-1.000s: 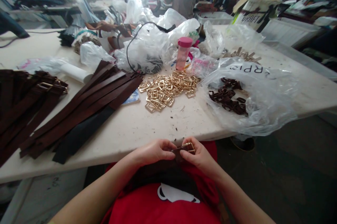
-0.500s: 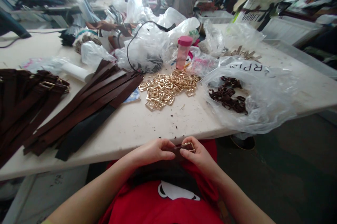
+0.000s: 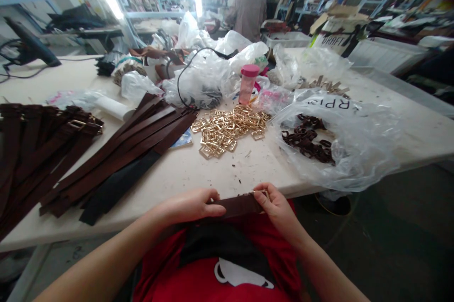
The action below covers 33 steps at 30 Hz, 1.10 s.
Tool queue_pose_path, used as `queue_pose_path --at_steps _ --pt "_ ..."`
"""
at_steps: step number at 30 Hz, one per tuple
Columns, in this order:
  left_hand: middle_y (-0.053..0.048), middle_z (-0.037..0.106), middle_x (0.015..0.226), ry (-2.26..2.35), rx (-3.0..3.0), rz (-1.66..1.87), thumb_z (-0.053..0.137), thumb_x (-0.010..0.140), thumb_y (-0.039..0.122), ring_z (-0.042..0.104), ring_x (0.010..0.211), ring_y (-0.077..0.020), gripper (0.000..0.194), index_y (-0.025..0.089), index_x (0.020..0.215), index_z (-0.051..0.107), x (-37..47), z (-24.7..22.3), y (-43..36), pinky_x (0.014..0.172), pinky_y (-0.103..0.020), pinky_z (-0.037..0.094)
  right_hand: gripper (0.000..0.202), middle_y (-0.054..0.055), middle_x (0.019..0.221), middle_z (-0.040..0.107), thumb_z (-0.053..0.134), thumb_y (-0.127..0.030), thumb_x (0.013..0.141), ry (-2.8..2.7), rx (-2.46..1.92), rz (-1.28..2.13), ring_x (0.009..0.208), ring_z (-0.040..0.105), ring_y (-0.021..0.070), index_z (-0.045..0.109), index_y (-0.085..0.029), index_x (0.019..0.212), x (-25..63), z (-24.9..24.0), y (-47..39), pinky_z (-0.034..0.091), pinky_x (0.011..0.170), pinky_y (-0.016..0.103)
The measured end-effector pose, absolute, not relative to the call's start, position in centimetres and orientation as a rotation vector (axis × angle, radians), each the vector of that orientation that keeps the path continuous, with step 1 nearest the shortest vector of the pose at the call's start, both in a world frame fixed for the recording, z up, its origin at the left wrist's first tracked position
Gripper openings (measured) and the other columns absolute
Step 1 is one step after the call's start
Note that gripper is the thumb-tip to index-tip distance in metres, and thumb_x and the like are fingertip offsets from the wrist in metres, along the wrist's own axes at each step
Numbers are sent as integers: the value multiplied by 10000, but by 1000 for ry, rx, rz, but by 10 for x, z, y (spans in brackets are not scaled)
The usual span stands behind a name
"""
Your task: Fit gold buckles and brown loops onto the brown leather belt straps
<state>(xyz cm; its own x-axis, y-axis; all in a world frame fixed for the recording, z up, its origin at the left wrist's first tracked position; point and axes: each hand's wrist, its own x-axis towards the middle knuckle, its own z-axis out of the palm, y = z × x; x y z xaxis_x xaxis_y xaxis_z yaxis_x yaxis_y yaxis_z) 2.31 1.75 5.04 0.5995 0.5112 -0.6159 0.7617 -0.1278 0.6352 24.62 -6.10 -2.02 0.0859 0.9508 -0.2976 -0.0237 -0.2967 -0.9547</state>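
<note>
A dark brown leather strap stretches between my hands at the table's near edge. My left hand grips it with thumb and fingers at its left part. My right hand pinches its right end, where a gold buckle shows partly behind the fingers. Beyond them lies a pile of gold buckles. Brown straps are fanned out to the left of the pile. An open plastic bag on the right holds small dark brown loops.
The white table also bears a pink-lidded bottle, a white roll, more brown straps at far left and clear plastic bags behind. A person stands in the background.
My hands have moved apart, and a longer flat stretch of strap now shows between them. The buckle is more covered by my right fingers. The view has tilted up slightly.
</note>
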Motion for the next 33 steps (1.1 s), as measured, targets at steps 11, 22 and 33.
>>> queue_pose_path --at_steps 11,22,33 --pt "-47 595 837 1592 2450 110 416 847 324 567 758 -174 212 186 806 572 8 -4 54 677 -262 403 354 110 830 632 345 -415 851 -1576 -1909 260 784 581 243 599 -171 874 300 -52 17 437 708 368" --pt "-19 604 841 1604 2422 145 529 813 349 573 778 -153 155 220 839 612 -3 -28 56 659 -233 420 387 84 1033 610 547 -481 756 -2115 -1416 123 939 581 242 603 -230 1046 310 -96 22 483 810 362" --pt "-162 539 1039 2130 2323 135 563 783 261 499 1005 -295 282 127 1030 532 -54 28 137 823 -398 381 508 107 1117 583 545 -511 740 -1981 -1431 44 1000 565 282 501 -233 1163 301 -91 15 479 838 417"
